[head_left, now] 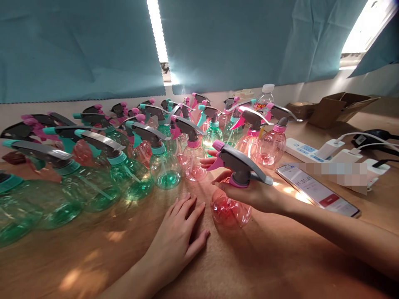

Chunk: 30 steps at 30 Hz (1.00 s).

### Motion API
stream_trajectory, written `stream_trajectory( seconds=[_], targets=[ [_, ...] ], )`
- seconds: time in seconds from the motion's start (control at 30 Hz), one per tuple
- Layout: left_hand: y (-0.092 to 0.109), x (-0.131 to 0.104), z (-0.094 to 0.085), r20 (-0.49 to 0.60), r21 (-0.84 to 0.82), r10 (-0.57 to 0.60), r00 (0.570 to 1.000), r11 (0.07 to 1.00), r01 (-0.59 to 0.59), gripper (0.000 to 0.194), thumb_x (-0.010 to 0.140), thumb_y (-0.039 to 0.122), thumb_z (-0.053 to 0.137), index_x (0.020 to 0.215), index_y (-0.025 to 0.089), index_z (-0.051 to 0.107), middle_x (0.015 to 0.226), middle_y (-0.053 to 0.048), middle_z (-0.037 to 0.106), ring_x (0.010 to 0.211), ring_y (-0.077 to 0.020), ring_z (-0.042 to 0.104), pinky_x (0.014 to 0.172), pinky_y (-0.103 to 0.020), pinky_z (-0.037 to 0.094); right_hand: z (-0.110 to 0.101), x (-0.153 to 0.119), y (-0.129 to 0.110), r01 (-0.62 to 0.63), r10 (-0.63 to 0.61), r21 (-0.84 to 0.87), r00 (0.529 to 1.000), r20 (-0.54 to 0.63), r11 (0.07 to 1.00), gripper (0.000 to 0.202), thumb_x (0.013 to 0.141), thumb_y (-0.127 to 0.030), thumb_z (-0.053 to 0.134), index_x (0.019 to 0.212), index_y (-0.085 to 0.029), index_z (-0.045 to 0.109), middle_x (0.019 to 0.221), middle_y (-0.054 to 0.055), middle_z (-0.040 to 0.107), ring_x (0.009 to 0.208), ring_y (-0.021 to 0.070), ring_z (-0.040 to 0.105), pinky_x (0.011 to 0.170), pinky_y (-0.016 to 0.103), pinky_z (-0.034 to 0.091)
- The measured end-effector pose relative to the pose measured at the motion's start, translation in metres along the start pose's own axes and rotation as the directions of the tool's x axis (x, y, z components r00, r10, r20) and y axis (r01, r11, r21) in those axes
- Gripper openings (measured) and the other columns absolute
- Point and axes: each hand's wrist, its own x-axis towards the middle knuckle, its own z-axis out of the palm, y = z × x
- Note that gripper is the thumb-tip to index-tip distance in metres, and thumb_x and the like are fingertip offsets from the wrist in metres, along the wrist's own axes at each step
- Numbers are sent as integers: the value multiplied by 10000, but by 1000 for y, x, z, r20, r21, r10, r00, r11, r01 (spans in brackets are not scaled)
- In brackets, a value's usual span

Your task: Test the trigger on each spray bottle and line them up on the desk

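Note:
A pink spray bottle [231, 209] with a grey and pink spray head stands upright on the brown table [249, 265]. My right hand [243, 191] is at its neck, behind and beside it; the thumb lies across under the pink collar and the other fingers stretch out past the trigger, apart. Whether it grips the bottle is partly hidden. Flat on the table, left of this bottle, rests my left hand [183, 228], fingers spread and holding nothing. Just beyond it are a green spray bottle [165, 170] and another pink one [195, 164].
Several green and pink spray bottles crowd the left and back. At the right are a phone [318, 189], a white power strip [302, 150] with plugged chargers, and an open cardboard box [330, 110]. A clear capped bottle [266, 97] stands at the back, before blue curtains [233, 41].

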Motion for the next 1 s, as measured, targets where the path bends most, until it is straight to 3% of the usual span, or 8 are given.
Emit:
stream_trajectory(
  seconds=[0.2, 0.4, 0.53, 0.7, 0.83, 1.0],
  targets=[
    [0, -1, 0, 0, -6, -4, 1000, 1000, 4, 473, 946, 355, 558, 1364, 138, 521, 1416, -175, 503, 1310, -369, 447, 1043, -590, 399, 1, 1, -2, 22, -22, 54, 1000, -3, 998, 538, 808, -169, 598, 1328, -296, 549, 1044, 31, 710, 785, 165, 648, 703, 315, 563],
    [1, -1, -1, 0, -9, -3, 1000, 1000, 3, 467, 941, 342, 565, 1356, 131, 528, 1410, -182, 506, 1307, -364, 449, 1042, -583, 403, 1, -2, 2, -35, 35, 17, 999, -16, 999, 502, 805, -168, 630, 1288, -294, 572, 800, -1, 682, 817, 202, 650, 695, 329, 556],
    [1, 0, -1, 2, -7, -5, 1000, 1000, 5, 466, 941, 342, 561, 1356, 132, 526, 1409, -186, 507, 1309, -362, 447, 1039, -582, 406, -1, -2, 3, -28, 28, -6, 1000, -10, 1000, 387, 821, -174, 623, 1193, -281, 618, 754, -9, 665, 803, 199, 643, 695, 333, 552],
    [0, 0, -1, 2, -10, -9, 1000, 1000, 9, 469, 939, 337, 563, 1361, 139, 521, 1417, -178, 502, 1312, -361, 444, 1046, -584, 397, -3, -4, 4, -83, 83, -2, 996, -15, 997, 345, 807, -151, 639, 1113, -310, 634, 843, -10, 692, 844, 201, 651, 712, 332, 567],
    [0, -1, -1, 1, -18, -14, 1000, 1000, 14, 466, 940, 342, 560, 1362, 150, 522, 1423, -168, 499, 1315, -357, 442, 1052, -571, 396, -2, -4, 2, -43, 43, 70, 999, -1, 997, 402, 795, -128, 623, 1159, -298, 601, 961, 6, 689, 914, 211, 662, 758, 360, 578],
    [0, 0, 0, 4, -24, -15, 1000, 1000, 15, 466, 945, 354, 552, 1355, 133, 527, 1421, -185, 497, 1319, -368, 431, 1055, -583, 384, 1, -3, -1, -39, 43, 110, 999, -33, 993, 319, 771, -130, 618, 1051, -283, 615, 995, 19, 687, 908, 232, 669, 751, 390, 591]
  ],
)
